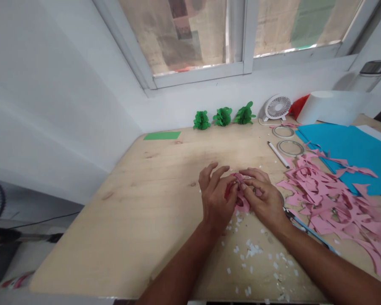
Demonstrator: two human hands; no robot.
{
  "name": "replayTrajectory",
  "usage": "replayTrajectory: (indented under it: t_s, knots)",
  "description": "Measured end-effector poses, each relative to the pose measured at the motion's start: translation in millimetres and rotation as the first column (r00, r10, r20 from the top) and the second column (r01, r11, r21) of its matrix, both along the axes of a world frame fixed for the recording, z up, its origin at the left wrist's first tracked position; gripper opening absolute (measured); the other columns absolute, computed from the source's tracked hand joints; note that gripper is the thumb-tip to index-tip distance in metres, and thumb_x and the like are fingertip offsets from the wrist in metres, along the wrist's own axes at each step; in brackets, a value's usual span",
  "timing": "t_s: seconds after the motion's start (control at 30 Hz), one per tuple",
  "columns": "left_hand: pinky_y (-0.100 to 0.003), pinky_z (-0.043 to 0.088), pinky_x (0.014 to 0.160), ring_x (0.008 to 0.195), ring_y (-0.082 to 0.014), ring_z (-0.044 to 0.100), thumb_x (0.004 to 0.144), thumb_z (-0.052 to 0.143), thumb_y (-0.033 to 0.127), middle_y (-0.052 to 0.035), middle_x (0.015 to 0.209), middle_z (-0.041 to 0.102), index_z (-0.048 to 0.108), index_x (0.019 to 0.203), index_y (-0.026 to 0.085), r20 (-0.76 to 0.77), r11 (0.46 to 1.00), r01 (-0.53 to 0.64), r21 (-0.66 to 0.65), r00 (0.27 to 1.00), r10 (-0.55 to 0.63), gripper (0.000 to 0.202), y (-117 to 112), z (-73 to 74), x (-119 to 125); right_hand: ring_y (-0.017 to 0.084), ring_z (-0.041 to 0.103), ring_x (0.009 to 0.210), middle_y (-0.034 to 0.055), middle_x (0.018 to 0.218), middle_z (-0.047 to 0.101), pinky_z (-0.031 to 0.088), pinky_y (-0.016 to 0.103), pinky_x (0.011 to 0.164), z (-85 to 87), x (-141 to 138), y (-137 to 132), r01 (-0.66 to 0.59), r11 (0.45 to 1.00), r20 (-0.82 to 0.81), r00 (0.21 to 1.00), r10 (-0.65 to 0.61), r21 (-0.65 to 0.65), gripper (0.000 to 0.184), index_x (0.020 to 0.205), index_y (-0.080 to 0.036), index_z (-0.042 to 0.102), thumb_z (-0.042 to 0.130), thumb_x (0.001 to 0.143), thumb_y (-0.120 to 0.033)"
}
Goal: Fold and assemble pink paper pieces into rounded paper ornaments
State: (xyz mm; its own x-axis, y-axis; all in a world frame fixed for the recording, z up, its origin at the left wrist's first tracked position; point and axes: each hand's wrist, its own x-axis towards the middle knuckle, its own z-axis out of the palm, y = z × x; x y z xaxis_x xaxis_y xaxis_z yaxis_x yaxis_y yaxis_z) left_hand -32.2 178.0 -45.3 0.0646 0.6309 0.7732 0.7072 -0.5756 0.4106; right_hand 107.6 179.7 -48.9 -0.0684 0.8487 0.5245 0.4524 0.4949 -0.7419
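Between my two hands is a pink folded paper piece (242,204), its layers bunched together just above the wooden table. My left hand (216,192) pinches it from the left with thumb and index finger, the other fingers raised and curled. From the right, my right hand (265,198) grips it with thumb and fingertips. Fingers cover much of the paper's upper part. Partly under my right wrist lies a blue tool with a dark end (309,231); its kind is hard to make out.
Pink paper scraps (328,195) heap at the right beside blue sheets (352,146). Two tape rolls (290,148), a white marker (278,154) and a small fan (277,107) stand or lie behind. Green paper figures (222,116) line the wall; white bits (252,249) dot the wooden table (130,237).
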Motion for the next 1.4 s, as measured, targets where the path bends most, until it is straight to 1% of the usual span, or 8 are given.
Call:
replayTrajectory:
  t_s: [0.33,0.6,0.73,0.9,1.03,1.13,1.27,1.4]
  knots:
    - [-0.048,0.037,0.099,0.119,-0.0249,0.045,0.079,0.057,0.013,-0.0063,0.104,0.064,0.062,0.079,0.020,0.010,1.000,-0.007,0.004,1.000,0.007,0.008,0.6,1.8,0.6,0.024,0.053,0.107,0.0056,0.107,0.066,0.037,0.046,0.098,-3.6,-0.3,0.6,-0.012,1.000,-0.028,1.000,0.012,-0.008,0.015,0.085,-0.025,0.069,0.055,0.084,-0.030]
    - [-0.050,0.036,0.100,0.119,-0.0257,0.044,0.077,0.056,0.010,-0.0071,0.105,0.064,0.061,0.077,0.018,-0.008,1.000,0.008,-0.009,1.000,-0.008,0.009,0.5,0.9,0.9,0.023,0.053,0.107,0.0060,0.107,0.066,0.038,0.044,0.097,-3.8,-1.4,-0.2,-0.009,1.000,-0.040,0.999,0.008,-0.021,0.014,0.084,-0.024,0.069,0.056,0.084,-0.029]
    - [-0.049,0.036,0.099,0.119,-0.0255,0.045,0.076,0.056,0.010,-0.0070,0.104,0.064,0.060,0.075,0.018,0.000,1.000,0.017,0.012,1.000,-0.017,0.009,0.1,1.9,2.8,0.023,0.054,0.106,0.0058,0.105,0.067,0.038,0.044,0.096,-4.5,-0.6,1.2,0.005,0.999,-0.064,0.998,-0.007,-0.041,0.014,0.081,-0.025,0.070,0.056,0.082,-0.028]
    - [-0.049,0.038,0.098,0.120,-0.0263,0.044,0.074,0.057,0.011,-0.0083,0.107,0.062,0.058,0.075,0.018,0.022,0.995,0.097,0.034,0.995,-0.098,0.007,-4.1,7.1,3.5,0.023,0.057,0.103,0.0060,0.100,0.068,0.041,0.043,0.094,-2.2,1.4,4.1,0.023,0.996,-0.155,0.987,-0.035,-0.083,0.015,0.080,-0.024,0.071,0.057,0.081,-0.029]
    - [-0.051,0.037,0.099,0.122,-0.0276,0.043,0.073,0.056,0.011,-0.0090,0.112,0.060,0.057,0.074,0.018,-0.003,0.985,0.174,0.003,0.985,-0.174,0.007,-8.0,11.8,3.0,0.023,0.059,0.099,0.0066,0.096,0.068,0.042,0.040,0.091,1.0,3.8,6.4,0.045,0.982,-0.257,0.962,-0.091,-0.182,0.016,0.076,-0.023,0.071,0.058,0.079,-0.031]
    - [-0.050,0.038,0.098,0.121,-0.0277,0.043,0.072,0.056,0.010,-0.0097,0.113,0.059,0.054,0.071,0.018,-0.019,0.979,0.204,0.018,0.979,-0.203,0.007,-8.2,12.6,3.6,0.023,0.059,0.098,0.0060,0.096,0.068,0.042,0.039,0.091,1.2,6.0,8.9,0.056,0.969,-0.308,0.943,-0.131,-0.240,0.016,0.073,-0.023,0.071,0.058,0.078,-0.031]
    - [-0.049,0.040,0.097,0.121,-0.0259,0.042,0.070,0.052,0.004,-0.0089,0.114,0.058,0.055,0.077,0.018,-0.032,0.972,0.232,0.043,0.973,-0.231,0.016,-7.5,12.5,4.3,0.023,0.060,0.097,0.0060,0.097,0.069,0.042,0.040,0.091,-1.7,9.6,13.5,0.078,0.962,-0.372,0.911,-0.175,-0.263,0.015,0.073,-0.023,0.072,0.060,0.076,-0.032]
    - [-0.051,0.040,0.096,0.121,-0.0269,0.042,0.071,0.049,0.006,-0.0086,0.113,0.059,0.056,0.080,0.019,-0.012,0.946,0.325,0.010,0.946,-0.325,0.018,-9.8,14.2,2.6,0.023,0.061,0.096,0.0065,0.097,0.068,0.042,0.040,0.090,-3.8,13.4,18.4,0.085,0.956,-0.441,0.873,-0.207,-0.279,0.017,0.073,-0.022,0.073,0.062,0.075,-0.034]
